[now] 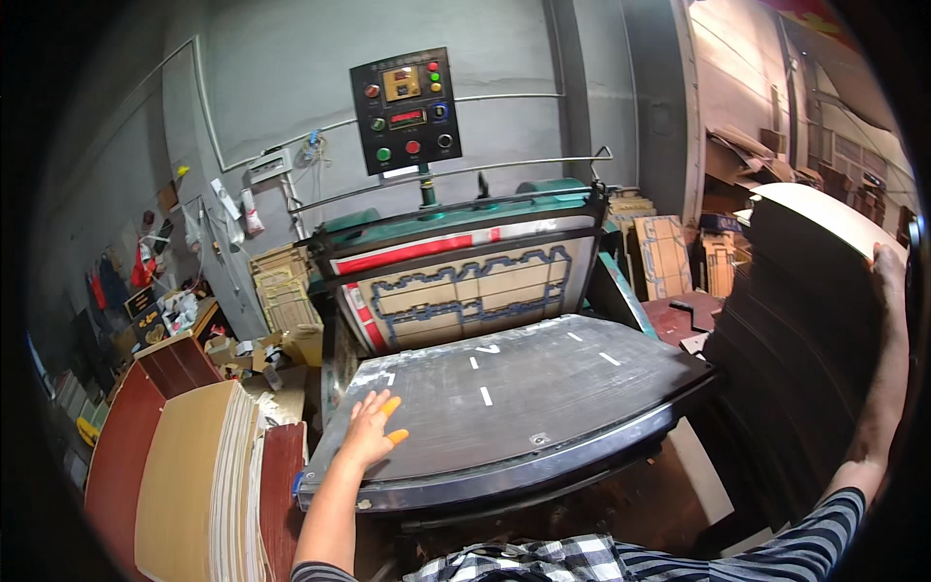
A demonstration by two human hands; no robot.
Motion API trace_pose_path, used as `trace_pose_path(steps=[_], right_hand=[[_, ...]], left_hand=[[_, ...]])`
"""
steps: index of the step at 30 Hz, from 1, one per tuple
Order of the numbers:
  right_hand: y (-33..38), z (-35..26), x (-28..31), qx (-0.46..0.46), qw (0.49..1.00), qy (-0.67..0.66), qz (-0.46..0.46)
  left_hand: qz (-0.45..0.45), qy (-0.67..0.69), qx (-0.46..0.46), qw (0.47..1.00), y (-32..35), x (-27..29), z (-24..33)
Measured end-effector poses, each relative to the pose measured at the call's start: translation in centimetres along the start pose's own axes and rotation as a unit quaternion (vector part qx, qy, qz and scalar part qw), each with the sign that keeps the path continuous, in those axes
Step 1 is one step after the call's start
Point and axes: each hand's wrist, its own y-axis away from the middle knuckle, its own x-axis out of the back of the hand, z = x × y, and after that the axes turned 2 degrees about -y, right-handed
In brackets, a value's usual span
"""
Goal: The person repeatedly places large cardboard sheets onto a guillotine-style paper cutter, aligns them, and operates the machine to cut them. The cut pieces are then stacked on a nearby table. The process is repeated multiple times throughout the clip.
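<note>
My left hand [369, 429] is over the left part of the flat grey press bed [543, 388], fingers spread, with orange covers on two fingertips. Whether it touches the bed I cannot tell. Out at the far right, my right hand [887, 274] is closed at the edge of a white sheet [824, 215] on top of a tall dark stack [776, 359]; its fingertips are partly hidden. Behind the bed, the press's tilted plate carries a cutting die [475, 291], a tan board with dark blue-grey strips along its lines. Short white marks dot the bed.
A control panel [405, 109] with coloured buttons stands above the press. At lower left is a stack of tan boards [184, 475] beside dark red panels [121, 436]. More die boards [662, 255] lean behind the press, right. A metal bar [456, 177] crosses above the plate.
</note>
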Motion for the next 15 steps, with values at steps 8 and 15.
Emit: trace_pose_path(steps=[8, 15], right_hand=[[0.3, -9.8, 16.6, 0.091, 0.964, 0.012, 0.25], [3.2, -18.9, 25.7, 0.16, 0.88, -0.03, 0.446]], left_hand=[[-0.004, 0.062, -0.041, 0.997, -1.9, -3.7, 1.8], [0.133, 0.058, -0.087, 0.986, -1.3, -2.1, 1.7]])
